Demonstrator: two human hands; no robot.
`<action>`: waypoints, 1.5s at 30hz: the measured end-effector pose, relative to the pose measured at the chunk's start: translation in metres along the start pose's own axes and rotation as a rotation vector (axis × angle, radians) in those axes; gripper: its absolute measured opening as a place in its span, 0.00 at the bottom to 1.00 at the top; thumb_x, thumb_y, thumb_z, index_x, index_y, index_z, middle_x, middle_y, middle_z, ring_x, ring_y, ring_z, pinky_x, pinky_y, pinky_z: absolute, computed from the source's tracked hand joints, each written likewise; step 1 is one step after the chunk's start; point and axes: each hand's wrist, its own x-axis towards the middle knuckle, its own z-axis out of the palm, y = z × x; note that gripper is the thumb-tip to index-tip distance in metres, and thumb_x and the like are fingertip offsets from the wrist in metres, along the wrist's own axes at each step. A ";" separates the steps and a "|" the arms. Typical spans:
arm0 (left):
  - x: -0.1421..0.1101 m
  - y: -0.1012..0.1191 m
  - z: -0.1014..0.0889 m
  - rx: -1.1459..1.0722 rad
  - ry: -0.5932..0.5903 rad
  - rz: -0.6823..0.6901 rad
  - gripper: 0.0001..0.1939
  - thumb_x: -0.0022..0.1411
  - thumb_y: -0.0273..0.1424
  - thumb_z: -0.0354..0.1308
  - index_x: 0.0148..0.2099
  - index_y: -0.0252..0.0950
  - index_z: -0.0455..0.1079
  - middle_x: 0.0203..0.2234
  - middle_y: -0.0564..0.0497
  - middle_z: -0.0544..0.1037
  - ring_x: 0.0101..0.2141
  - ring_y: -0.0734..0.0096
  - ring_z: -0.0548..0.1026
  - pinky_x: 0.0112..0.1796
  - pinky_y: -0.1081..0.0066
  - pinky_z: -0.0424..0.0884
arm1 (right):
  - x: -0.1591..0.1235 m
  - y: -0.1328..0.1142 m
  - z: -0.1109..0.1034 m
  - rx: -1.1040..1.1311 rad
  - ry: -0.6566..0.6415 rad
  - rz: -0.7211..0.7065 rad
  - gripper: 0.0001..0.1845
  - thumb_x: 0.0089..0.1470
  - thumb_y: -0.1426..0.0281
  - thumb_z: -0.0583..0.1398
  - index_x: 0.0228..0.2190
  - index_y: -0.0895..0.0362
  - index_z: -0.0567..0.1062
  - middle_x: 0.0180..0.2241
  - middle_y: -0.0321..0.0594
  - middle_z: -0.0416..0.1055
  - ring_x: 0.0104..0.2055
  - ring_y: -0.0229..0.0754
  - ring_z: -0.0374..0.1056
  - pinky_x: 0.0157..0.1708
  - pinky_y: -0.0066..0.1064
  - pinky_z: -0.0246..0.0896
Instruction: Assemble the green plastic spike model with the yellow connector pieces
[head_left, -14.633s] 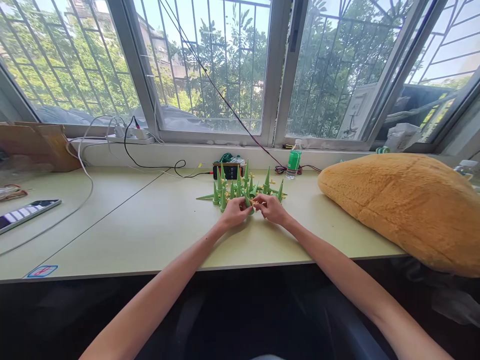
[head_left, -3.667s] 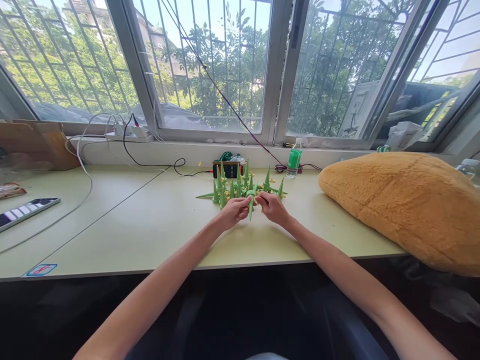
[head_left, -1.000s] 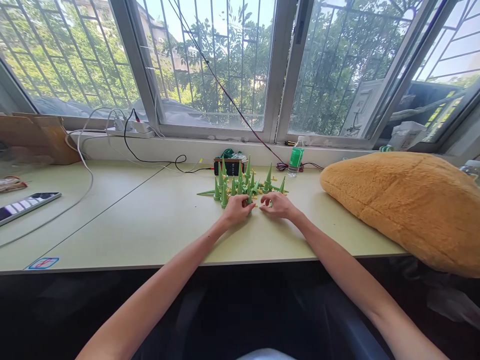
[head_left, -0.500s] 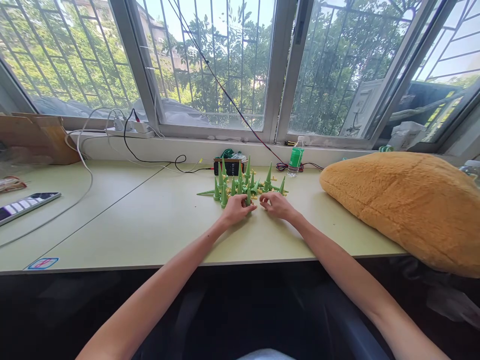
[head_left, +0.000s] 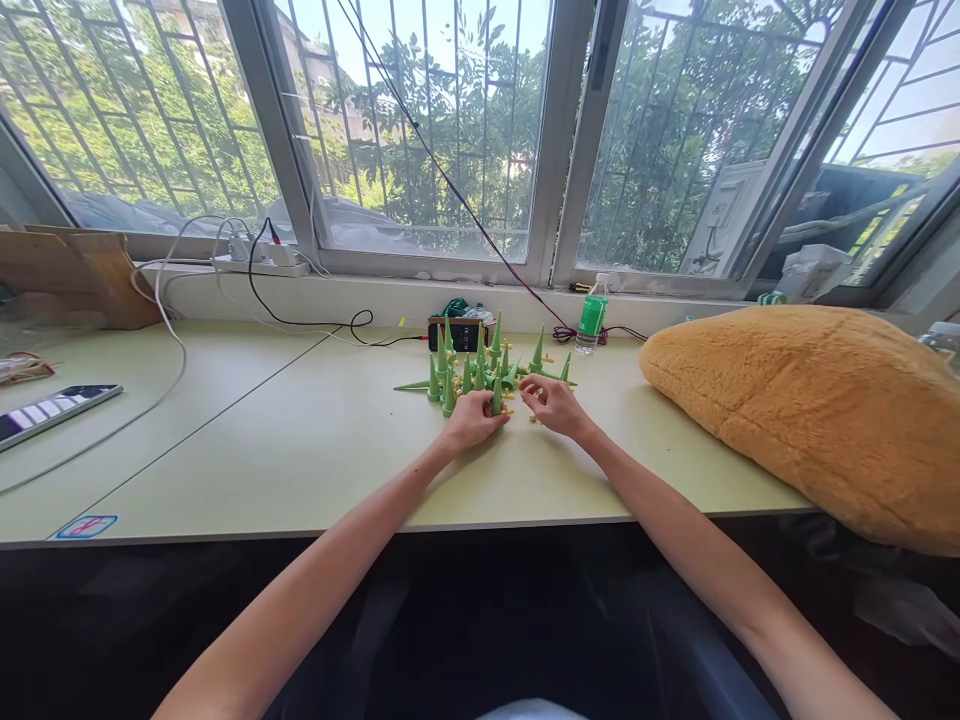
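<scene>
A cluster of green cone-shaped spikes [head_left: 480,365] with small yellow parts stands on the pale desk [head_left: 300,440] near the window. My left hand [head_left: 471,420] rests on the desk at the near edge of the cluster, fingers curled around one upright green spike [head_left: 496,396]. My right hand [head_left: 553,405] is just to its right, fingers bent over small yellow pieces [head_left: 534,416] on the desk; what it pinches is too small to make out.
A large orange plush cushion [head_left: 810,410] fills the desk's right side. A green-labelled bottle [head_left: 592,317] and a dark box [head_left: 450,333] stand behind the spikes. Cables [head_left: 300,325] and a power strip [head_left: 259,263] lie at the back left, a phone [head_left: 52,412] at far left.
My right hand has shifted slightly back toward the cluster. My left hand has stayed around the upright spike. Earlier both hands held one spike lifted above the desk.
</scene>
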 end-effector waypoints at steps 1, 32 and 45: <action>0.000 -0.001 0.000 0.007 0.001 0.001 0.13 0.48 0.36 0.63 0.22 0.34 0.65 0.17 0.57 0.62 0.21 0.76 0.59 0.24 0.73 0.54 | 0.000 0.000 0.000 -0.001 -0.002 -0.003 0.10 0.56 0.64 0.56 0.35 0.56 0.73 0.30 0.37 0.72 0.18 0.30 0.56 0.24 0.26 0.56; 0.002 -0.001 0.002 -0.017 0.096 0.001 0.12 0.51 0.37 0.60 0.25 0.33 0.69 0.17 0.54 0.67 0.21 0.75 0.62 0.25 0.73 0.57 | 0.003 0.001 0.002 0.005 -0.004 -0.056 0.11 0.60 0.66 0.52 0.33 0.57 0.72 0.26 0.37 0.71 0.25 0.36 0.62 0.28 0.27 0.55; 0.002 -0.001 0.004 -0.100 0.060 0.067 0.12 0.53 0.38 0.60 0.28 0.33 0.72 0.20 0.52 0.72 0.22 0.76 0.65 0.26 0.74 0.60 | 0.002 0.001 0.005 0.078 -0.055 -0.072 0.11 0.60 0.65 0.53 0.33 0.57 0.72 0.25 0.36 0.71 0.25 0.36 0.62 0.28 0.28 0.57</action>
